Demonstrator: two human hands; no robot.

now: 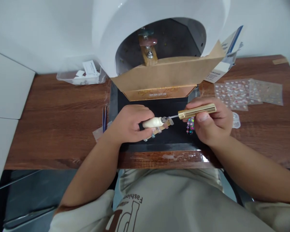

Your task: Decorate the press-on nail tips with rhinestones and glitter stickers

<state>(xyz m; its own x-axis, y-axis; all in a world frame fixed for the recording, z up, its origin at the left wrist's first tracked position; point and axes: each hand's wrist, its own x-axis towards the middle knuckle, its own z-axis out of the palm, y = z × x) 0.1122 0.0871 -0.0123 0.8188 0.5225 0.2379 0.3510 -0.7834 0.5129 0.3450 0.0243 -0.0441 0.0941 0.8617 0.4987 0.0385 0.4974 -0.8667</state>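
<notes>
My left hand (132, 124) is closed around a cream-white nail polish bottle (152, 122). Under the bottle, the same hand also has a narrow wooden strip (162, 127) with several false nail tips along it. The fingers of my right hand (209, 120) grip the gold ribbed cap of a nail polish brush (197, 111). Its thin stem points left, and the tip meets or nearly meets the bottle's neck and the strip's end; I cannot tell which it touches. Beneath my right hand lies a patch of shiny star-shaped stickers (190, 125).
A black mat (135, 147) lies under my hands. Behind it a cardboard box (169, 74) stands before a white dome-like housing (106, 35), with a second nail stand (148, 54) inside. Sticker sheets (232, 93) lie right, a clear plastic tub (77, 80) and tweezers (104, 119) left.
</notes>
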